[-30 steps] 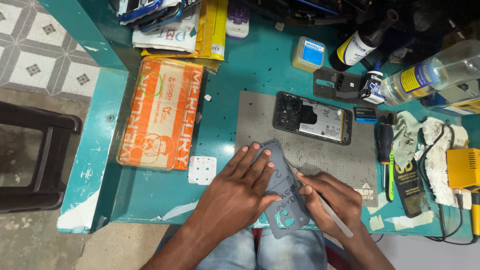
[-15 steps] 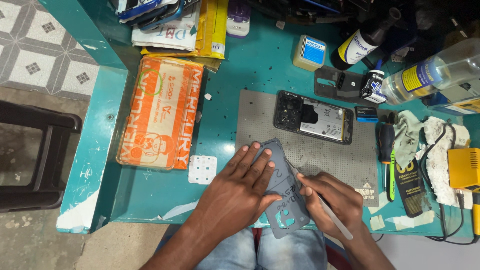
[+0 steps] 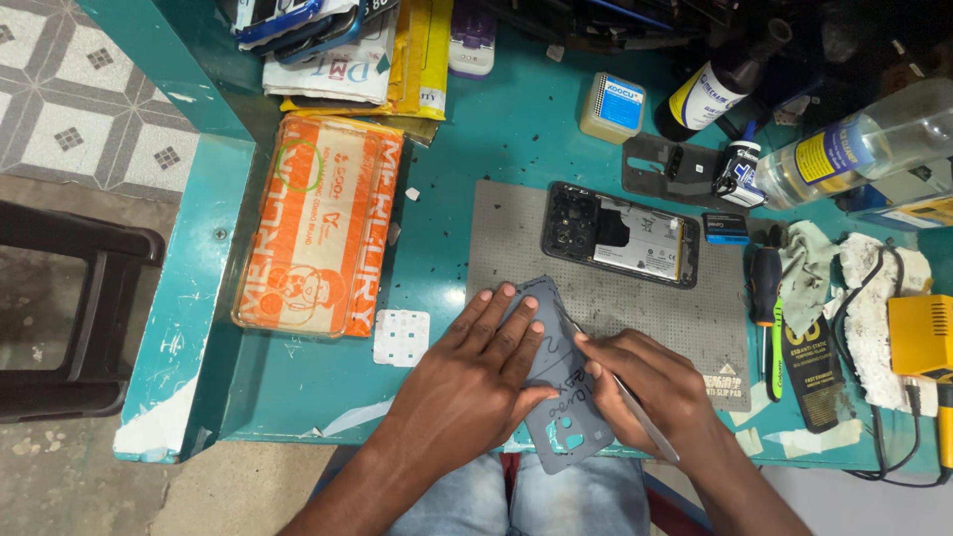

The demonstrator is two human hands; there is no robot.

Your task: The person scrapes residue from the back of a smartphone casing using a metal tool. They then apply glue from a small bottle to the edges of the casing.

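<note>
**Grey Back Cover Held Flat on the Work Mat, Tool at Its Edge**

While the left hand (image 3: 476,372) lies palm-down with its fingers spread flat, it presses the grey phone back cover (image 3: 558,382) against the near edge of the grey work mat (image 3: 635,308). This hand closes on nothing; it only bears down. The cover lies tilted, its camera cut-out end overhanging the front edge of the teal workbench (image 3: 467,179) toward the person's lap.

The right hand (image 3: 650,387) is closed in a pinch on a thin metal pry tool (image 3: 625,397), held like a pen. The tool's tip meets the right edge of the cover, just beside the left fingertips.

Surrounding items:
- An opened smartphone (image 3: 620,236) lies at the far side of the mat, internals exposed, well apart from both hands.
- An orange parcel (image 3: 318,223) lies left of the mat; a small white blister card (image 3: 401,337) sits beside its near corner.
- A screwdriver (image 3: 766,308) with a green shaft lies right of the mat, near crumpled cloths (image 3: 854,288).
- A clear liquid bottle (image 3: 864,144) lies on its side at the far right.
- A yellow device (image 3: 918,333) sits at the right edge.
</note>
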